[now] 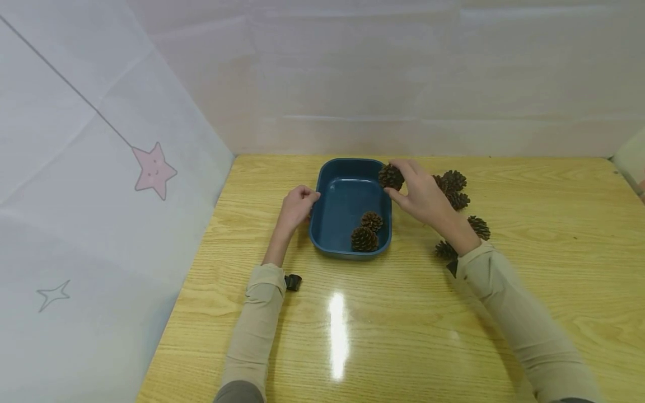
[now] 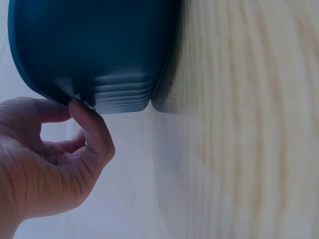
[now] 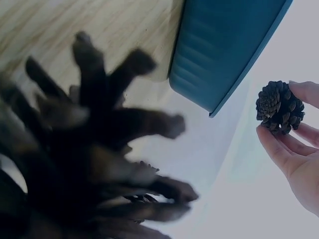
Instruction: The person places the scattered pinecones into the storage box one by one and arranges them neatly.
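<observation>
A dark blue rectangular tub (image 1: 347, 196) stands on the table with two pine cones (image 1: 364, 239) in its near right corner. My left hand (image 1: 297, 204) pinches the tub's left rim; in the left wrist view the thumb and a finger (image 2: 94, 127) meet at its edge. Over the right rim, my right hand (image 1: 415, 187) grips a brown pine cone (image 1: 391, 177) between thumb and fingers. The right wrist view shows this held pine cone (image 3: 279, 107) up beyond the tub's rim (image 3: 249, 64).
Right of the tub lie several more pine cones (image 1: 456, 190), partly hidden behind the right forearm. One pine cone (image 3: 89, 149) looms large and blurred in the right wrist view. A pale wall (image 1: 353, 78) borders the wooden table (image 1: 383, 330) at the back.
</observation>
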`<state>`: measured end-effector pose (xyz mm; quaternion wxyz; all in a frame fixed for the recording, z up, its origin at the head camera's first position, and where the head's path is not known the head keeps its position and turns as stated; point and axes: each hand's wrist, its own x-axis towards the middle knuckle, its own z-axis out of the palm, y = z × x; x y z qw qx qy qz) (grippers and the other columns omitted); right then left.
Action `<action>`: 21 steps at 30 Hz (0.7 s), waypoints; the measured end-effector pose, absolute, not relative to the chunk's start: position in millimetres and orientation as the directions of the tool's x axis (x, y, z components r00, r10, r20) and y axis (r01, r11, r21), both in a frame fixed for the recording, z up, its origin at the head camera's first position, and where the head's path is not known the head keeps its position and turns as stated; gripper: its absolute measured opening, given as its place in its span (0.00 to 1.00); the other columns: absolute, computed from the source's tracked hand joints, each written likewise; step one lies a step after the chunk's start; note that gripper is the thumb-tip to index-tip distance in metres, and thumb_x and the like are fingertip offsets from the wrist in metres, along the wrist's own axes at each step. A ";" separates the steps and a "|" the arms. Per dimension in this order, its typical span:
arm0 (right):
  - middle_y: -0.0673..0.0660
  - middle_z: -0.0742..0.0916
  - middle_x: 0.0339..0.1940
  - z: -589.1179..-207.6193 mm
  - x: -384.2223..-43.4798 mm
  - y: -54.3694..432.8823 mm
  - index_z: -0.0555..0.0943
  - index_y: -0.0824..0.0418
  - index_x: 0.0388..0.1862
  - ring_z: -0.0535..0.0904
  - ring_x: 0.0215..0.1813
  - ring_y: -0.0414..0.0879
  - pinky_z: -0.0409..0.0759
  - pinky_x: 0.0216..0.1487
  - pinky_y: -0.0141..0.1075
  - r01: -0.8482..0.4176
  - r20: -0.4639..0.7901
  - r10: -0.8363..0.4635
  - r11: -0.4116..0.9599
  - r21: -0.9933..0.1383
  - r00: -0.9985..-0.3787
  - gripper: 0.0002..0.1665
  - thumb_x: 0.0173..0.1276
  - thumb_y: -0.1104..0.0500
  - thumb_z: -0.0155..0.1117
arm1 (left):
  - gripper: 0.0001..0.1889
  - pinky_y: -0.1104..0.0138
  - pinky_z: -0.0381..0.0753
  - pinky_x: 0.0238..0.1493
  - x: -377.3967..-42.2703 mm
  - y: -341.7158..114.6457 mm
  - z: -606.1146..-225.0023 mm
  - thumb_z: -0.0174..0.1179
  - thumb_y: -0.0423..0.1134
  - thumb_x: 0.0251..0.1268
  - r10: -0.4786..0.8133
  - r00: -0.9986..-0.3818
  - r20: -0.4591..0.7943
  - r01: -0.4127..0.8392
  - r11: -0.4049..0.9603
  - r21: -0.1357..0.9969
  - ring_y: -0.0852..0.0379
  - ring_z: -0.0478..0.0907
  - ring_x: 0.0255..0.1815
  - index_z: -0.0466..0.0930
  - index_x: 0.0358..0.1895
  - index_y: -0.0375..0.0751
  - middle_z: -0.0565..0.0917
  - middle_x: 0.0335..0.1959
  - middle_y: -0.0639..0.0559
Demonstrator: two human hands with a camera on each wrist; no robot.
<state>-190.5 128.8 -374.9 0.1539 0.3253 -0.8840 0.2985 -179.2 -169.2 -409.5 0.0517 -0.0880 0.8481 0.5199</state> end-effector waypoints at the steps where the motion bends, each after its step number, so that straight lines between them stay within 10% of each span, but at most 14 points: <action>1: 0.74 0.78 0.63 -375.2 -190.4 128.4 0.69 0.74 0.71 0.77 0.61 0.68 0.79 0.57 0.59 -0.665 0.461 -0.485 0.611 -0.429 -0.743 0.36 0.68 0.65 0.74 | 0.15 0.51 0.84 0.39 -179.1 -169.1 -409.7 0.57 0.44 0.77 -0.095 -0.979 -0.178 -0.201 0.444 0.873 0.53 0.74 0.29 0.81 0.49 0.33 0.77 0.33 0.47; 21: 0.72 0.79 0.62 -377.4 -188.3 121.9 0.70 0.74 0.68 0.80 0.58 0.66 0.79 0.57 0.57 -0.630 0.387 -0.498 0.647 -0.430 -0.776 0.35 0.68 0.63 0.75 | 0.15 0.48 0.85 0.41 -179.0 -169.8 -410.4 0.57 0.44 0.77 -0.092 -0.981 -0.171 -0.194 0.441 0.876 0.53 0.74 0.29 0.81 0.50 0.33 0.77 0.33 0.47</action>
